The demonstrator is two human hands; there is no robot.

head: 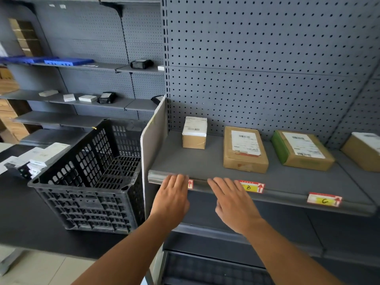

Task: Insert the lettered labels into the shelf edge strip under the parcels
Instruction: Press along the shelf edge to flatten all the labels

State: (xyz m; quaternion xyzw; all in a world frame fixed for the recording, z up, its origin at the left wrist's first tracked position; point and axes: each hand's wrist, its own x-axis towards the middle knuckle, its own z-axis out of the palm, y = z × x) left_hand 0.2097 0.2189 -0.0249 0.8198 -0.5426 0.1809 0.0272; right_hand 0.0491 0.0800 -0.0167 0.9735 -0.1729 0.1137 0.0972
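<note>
Your left hand (pixel 171 197) lies flat against the shelf edge strip (pixel 287 195), fingers straight and released, covering most of a label (pixel 190 184) of which only the red arrow end shows; its letter is hidden. Your right hand (pixel 233 199) is likewise open and grasps nothing, its fingertips resting on the strip just left of the B label (pixel 253 187), possibly touching that label's edge. The C label (pixel 324 200) sits in the strip further right. Above, on the shelf, stand a small parcel (pixel 194 133), a flat brown parcel (pixel 244 150) and a green-sided parcel (pixel 301 150). A black crate (pixel 88 182) stands to the left.
</note>
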